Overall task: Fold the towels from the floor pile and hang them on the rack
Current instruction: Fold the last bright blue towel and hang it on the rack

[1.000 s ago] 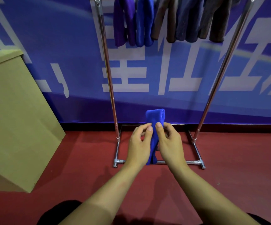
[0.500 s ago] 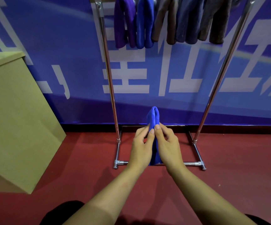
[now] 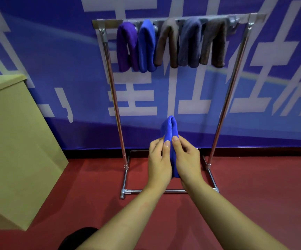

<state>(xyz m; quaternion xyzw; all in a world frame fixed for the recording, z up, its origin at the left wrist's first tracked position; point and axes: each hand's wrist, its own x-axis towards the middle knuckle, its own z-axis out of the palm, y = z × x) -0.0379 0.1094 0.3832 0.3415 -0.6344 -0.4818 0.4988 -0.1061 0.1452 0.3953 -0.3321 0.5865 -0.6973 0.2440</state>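
A folded bright blue towel stands upright between my two hands, its rounded fold on top. My left hand and my right hand press it from either side, thumbs pinching near its middle. Its lower part is hidden between my palms. Behind it stands the chrome rack. Its top bar carries several folded towels: a purple towel, a blue towel, a brown towel, a grey-blue towel and a dark brown towel. No floor pile is in view.
A tan cardboard box stands at the left on the red floor. A blue banner wall runs behind the rack. The rack's base bars lie on the floor under my wrists.
The towel has been pressed narrower, from a flat fold into a tight one. The view has tilted up, bringing the rack's top bar into sight. Both hands stay together on the towel.
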